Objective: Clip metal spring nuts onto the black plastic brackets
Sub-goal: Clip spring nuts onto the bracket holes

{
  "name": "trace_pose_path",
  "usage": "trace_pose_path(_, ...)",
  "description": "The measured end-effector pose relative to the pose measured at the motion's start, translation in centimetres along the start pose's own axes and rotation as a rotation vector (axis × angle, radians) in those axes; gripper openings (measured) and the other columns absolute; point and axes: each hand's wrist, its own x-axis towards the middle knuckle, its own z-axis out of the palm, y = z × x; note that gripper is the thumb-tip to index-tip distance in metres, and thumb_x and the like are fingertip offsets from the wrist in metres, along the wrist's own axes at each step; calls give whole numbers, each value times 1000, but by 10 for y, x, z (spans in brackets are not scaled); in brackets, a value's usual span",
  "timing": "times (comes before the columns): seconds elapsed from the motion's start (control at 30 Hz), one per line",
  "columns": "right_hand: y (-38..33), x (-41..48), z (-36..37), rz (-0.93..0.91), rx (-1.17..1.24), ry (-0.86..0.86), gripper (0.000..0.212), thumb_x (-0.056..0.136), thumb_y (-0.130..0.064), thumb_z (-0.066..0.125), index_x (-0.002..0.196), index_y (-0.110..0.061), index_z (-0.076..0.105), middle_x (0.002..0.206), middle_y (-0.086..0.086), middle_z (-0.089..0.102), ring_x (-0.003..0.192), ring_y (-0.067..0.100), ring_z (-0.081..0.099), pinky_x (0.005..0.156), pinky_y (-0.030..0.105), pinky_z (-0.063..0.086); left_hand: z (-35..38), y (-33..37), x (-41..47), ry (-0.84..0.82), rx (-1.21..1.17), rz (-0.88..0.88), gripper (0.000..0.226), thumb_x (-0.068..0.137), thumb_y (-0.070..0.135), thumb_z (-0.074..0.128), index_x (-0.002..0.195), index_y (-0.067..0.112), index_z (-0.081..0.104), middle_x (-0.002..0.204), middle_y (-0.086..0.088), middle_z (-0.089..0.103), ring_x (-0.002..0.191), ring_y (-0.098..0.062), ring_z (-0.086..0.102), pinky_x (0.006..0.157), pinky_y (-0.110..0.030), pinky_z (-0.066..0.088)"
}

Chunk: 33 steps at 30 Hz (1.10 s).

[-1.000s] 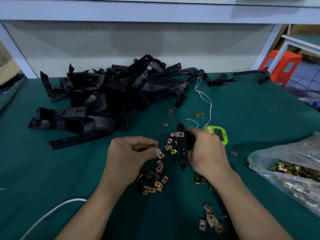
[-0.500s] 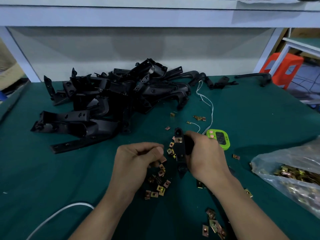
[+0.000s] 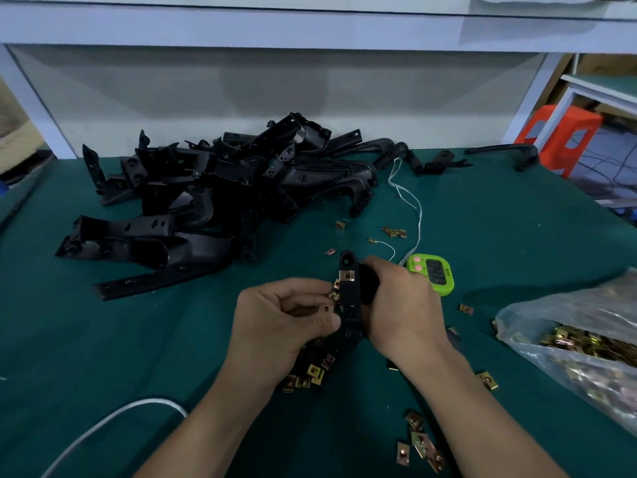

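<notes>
My right hand (image 3: 403, 308) grips a black plastic bracket (image 3: 350, 298) and holds it upright above the green table. One brass spring nut (image 3: 346, 275) is clipped on near the bracket's top. My left hand (image 3: 279, 319) pinches another spring nut (image 3: 326, 308) between thumb and fingers, right against the bracket's left edge near its middle. Loose spring nuts (image 3: 310, 374) lie on the table under and around both hands.
A big pile of black brackets (image 3: 213, 188) covers the back left of the table. A green timer (image 3: 432, 273) sits right of my hands. A clear bag of spring nuts (image 3: 586, 343) lies at the right edge. White cords run at the front left (image 3: 113, 415) and behind the timer (image 3: 410, 201).
My left hand has moved right with its spring nut, from apart from the bracket to touching its left edge. My right hand keeps hold of the bracket.
</notes>
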Motion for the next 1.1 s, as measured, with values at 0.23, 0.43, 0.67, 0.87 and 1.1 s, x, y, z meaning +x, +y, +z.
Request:
trace_pose_path(0.23,-2,-1,1,-13,-66,65,31,74,-8,66,89,-30,51,63,-7,56,58,23,44,54,30,31,1,-1,-1,-34,-40,-29,44,71,-22,74,87,18,83,88,-11,79,79,-14,75,68,-18,57)
trace_pose_path(0.43,-2,0,0,-3,-135,89,37,72,1,60,94,-29,52,61,-5,53,59,28,47,55,31,32,3,-2,-1,-152,-101,-157,36,90,-11,61,103,15,82,104,-11,79,99,-23,75,81,-23,59)
trace_pose_path(0.67,-3,-1,1,-8,-85,102,35,74,0,59,91,-30,51,64,-5,59,57,25,45,52,31,29,2,0,-1,-182,-125,-197,35,93,-6,57,109,16,80,100,-18,77,88,-25,75,81,-30,61)
trace_pose_path(0.87,-3,-1,-1,0,-60,98,35,74,-3,63,96,-30,57,66,-5,63,57,24,48,53,30,34,2,1,-2,-176,-132,-184,39,93,-7,57,105,21,81,95,-17,78,84,-24,76,77,-27,60)
trace_pose_path(1.1,-3,-1,-2,10,-50,56,34,74,-2,62,94,-30,56,67,-5,63,59,24,52,53,30,35,-3,-2,1,-171,-115,-214,38,94,-3,59,111,24,79,96,-17,77,86,-23,75,77,-26,59)
